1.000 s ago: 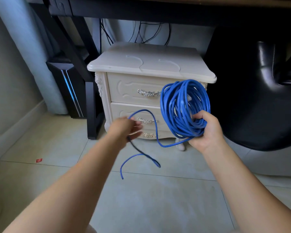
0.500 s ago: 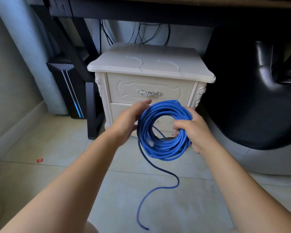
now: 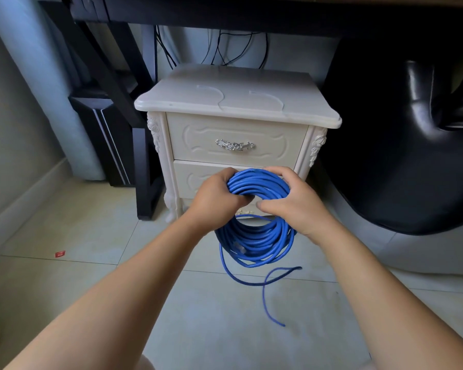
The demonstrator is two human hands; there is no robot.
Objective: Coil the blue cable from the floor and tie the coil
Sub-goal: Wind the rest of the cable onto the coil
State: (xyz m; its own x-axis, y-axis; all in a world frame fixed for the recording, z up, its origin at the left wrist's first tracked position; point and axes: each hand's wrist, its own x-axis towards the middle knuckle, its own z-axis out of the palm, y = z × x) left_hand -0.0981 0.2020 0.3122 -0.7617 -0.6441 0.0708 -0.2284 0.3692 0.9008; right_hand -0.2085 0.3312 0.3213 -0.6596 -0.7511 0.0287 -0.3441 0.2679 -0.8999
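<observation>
Two hands on one blue cable coil, right in front of the nightstand: left hand and right hand each grip its top. One loose tail dangles below.

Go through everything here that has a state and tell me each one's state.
coil: wound, held up, not tied
loose end: trailing free below the coil
left hand: grips the coil's top
right hand: grips the coil's top
top drawer: closed
bottom drawer: closed, partly hidden
</observation>
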